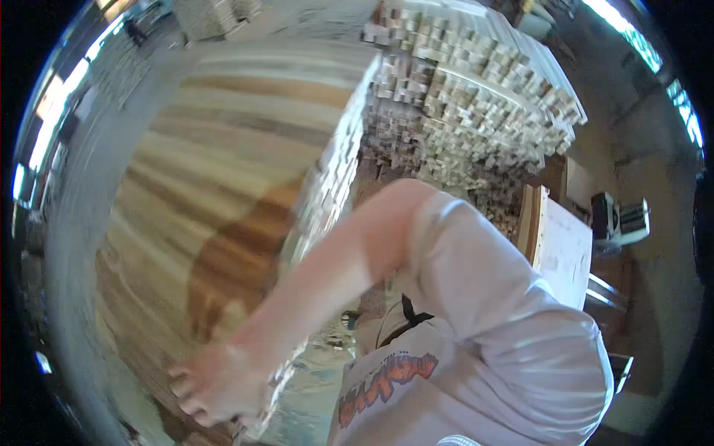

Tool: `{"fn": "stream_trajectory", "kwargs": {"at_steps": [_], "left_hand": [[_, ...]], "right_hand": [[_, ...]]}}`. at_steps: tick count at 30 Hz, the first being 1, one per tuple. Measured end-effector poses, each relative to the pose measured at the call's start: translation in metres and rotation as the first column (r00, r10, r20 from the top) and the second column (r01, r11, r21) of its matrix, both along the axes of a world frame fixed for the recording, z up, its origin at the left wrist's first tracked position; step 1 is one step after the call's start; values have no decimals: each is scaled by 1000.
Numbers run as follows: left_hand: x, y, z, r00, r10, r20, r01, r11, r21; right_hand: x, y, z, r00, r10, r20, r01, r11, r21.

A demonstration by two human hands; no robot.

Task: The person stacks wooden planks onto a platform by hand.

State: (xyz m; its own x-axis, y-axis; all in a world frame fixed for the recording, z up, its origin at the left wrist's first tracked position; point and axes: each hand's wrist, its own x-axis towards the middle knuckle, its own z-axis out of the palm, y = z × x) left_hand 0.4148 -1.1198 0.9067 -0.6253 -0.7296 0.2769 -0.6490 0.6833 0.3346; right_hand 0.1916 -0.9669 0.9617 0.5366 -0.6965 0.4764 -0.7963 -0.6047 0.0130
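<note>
My right arm reaches across my body to the lower left. My right hand [218, 384] is over the near end of a stack of wooden boards [223, 163], close to its side edge. Its fingers look bent and closed, with a small dark spot beside the thumb side; blur hides what they hold, if anything. The stack's top is broad, with light and brown streaks of grain, and my arm's shadow falls on it. Pale, uneven board edges [336, 167] show along its right side. My left hand is out of view.
Past the stack stands a tall pile of pale wooden strips [476, 97], ends facing me. To the right are a white-topped table [565, 245] and a dark machine-like object [621, 219]. More stacked wood [204, 16] stands far back on the grey floor [89, 201].
</note>
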Motion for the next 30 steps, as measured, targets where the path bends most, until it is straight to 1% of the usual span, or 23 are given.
{"fn": "stream_trajectory", "kwargs": {"at_steps": [2,3,4,6,9,10,11,14,15,16,17,18,19,20,21,22,24,25,26,27,28,29,30], "left_hand": [[-31,55,19,992,-91,-86,83,992,-91],[-51,86,24,980,-157,-120,142,983,-120],[-75,117,27,959,-239,-154,221,967,-126],[-129,190,23,883,-426,-197,408,904,-126],[-230,297,16,673,-703,-229,704,704,-93],[-267,332,14,572,-788,-229,799,598,-65],[-301,363,14,468,-852,-233,868,493,-60],[-434,444,19,141,-962,-235,989,147,-11],[-479,464,23,85,-962,-258,996,79,36],[-521,481,23,114,-920,-374,980,43,192],[-566,496,46,57,-968,-243,993,31,110],[-614,509,53,74,-982,-173,997,72,19],[-665,522,61,79,-982,-170,996,85,-29],[-714,537,74,114,-983,-147,991,103,81],[-772,546,68,205,-976,-72,979,205,6],[-826,558,67,269,-959,95,963,270,-3],[-916,580,68,265,-917,297,962,273,-12],[-967,581,58,244,-910,335,964,266,24],[-1010,575,43,169,-921,351,986,163,-47],[-1049,574,39,96,-928,361,990,52,-129],[-1074,577,36,66,-934,350,992,23,-127],[-1087,575,24,19,-950,311,998,0,-60],[-1098,572,17,-20,-963,270,1000,-21,-3]], "right_hand": [[-34,71,17,984,26,175,-28,1000,6],[-57,112,10,906,38,421,-21,999,-46],[-84,156,-4,775,60,629,-3,996,-90],[-127,249,-30,541,-76,837,217,975,-52],[-168,370,-96,20,-346,938,581,768,270],[-178,408,-115,-179,-365,914,621,678,393],[-186,439,-131,-235,-419,877,700,554,451],[-216,537,-141,-327,-551,768,750,343,566],[-226,564,-143,-382,-530,757,759,288,584],[-236,590,-144,-437,-516,737,754,236,612],[-248,613,-145,-492,-498,714,747,181,640],[-261,633,-142,-505,-519,690,774,81,628],[-274,649,-138,-526,-533,663,792,-21,611],[-288,663,-129,-547,-486,682,809,-98,579],[-306,675,-123,-576,-467,671,812,-233,535],[-329,690,-116,-585,-527,616,810,-351,469],[-389,715,-99,-586,-625,516,798,-557,232],[-422,721,-86,-610,-621,492,763,-629,152],[-458,728,-80,-700,-591,402,697,-688,202],[-494,723,-76,-847,-464,262,524,-812,257],[-532,720,-70,-944,-312,104,329,-905,270],[-566,723,-78,-962,-271,26,257,-872,416],[-584,728,-90,-965,-262,-28,229,-888,398]]}}
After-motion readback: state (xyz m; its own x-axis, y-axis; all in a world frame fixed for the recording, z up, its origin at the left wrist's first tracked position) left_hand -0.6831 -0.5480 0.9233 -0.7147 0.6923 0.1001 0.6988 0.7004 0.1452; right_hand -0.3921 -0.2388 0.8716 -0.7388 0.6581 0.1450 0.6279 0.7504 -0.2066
